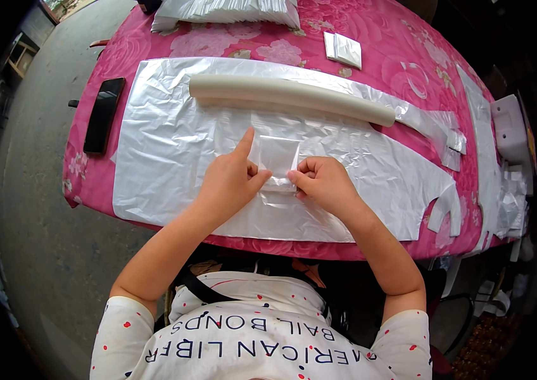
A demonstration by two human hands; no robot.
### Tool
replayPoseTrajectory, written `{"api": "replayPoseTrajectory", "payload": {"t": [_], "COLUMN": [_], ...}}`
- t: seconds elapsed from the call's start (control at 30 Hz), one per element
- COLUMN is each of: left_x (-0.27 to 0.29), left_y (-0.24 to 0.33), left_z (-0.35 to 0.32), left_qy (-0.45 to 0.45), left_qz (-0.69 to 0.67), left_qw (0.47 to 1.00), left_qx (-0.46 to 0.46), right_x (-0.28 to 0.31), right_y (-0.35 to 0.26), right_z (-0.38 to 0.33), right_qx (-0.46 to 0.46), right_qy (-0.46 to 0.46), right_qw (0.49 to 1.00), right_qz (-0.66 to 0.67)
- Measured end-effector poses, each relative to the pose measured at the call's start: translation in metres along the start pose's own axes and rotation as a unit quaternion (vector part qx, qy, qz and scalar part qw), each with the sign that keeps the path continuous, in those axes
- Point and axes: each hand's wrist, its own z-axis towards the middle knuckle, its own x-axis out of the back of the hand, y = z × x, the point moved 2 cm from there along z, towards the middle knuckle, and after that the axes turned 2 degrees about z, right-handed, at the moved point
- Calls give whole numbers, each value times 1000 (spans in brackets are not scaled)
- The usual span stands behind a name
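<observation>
A small folded clear plastic bag [280, 152] lies on a wide sheet of silvery-white plastic bags [154, 145] in front of me. My left hand [233, 177] is at its left edge, index finger stretched out ahead and thumb against the curled fingers on the film. With thumb and fingers pinched, my right hand [325, 180] grips the bag's lower right corner. Just beyond both hands a long pale cardboard tube [287, 96] rests across the sheet, tilted down toward the right.
A pink flowered tablecloth [382, 31] covers the table. At left lies a black phone [104, 116]. A thick stack of bags [227, 12] sits at the far edge, with a small folded packet [343, 50] to its right. A white plastic container [510, 130] stands at the right edge.
</observation>
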Motion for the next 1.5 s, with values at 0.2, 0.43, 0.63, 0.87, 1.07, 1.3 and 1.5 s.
{"api": "replayPoseTrajectory", "payload": {"t": [0.2,0.43,0.63,0.87,1.07,1.3,1.5], "left_x": [2,-17,-40,-45,-40,-14,1], "left_y": [3,2,4,-1,-1,-17,-47], "left_z": [3,-5,-3,0,-4,-43,-130], "left_qy": [-3,107,15,7,4,83,-206], "left_qz": [30,233,277,277,288,63,-385], "left_qw": [1000,919,929,929,924,958,895], "left_qx": [4,-299,-244,-246,-253,-269,92], "right_x": [0,-1,-2,-6,3,-5,-39], "right_y": [4,1,6,-2,6,-11,-3], "right_z": [0,3,6,-7,-22,-22,23], "right_qx": [19,3,-1,60,84,379,404], "right_qy": [13,9,19,89,122,159,102], "right_qw": [999,1000,999,981,951,827,846], "right_qz": [-28,-29,-29,-159,-271,-383,-333]}}
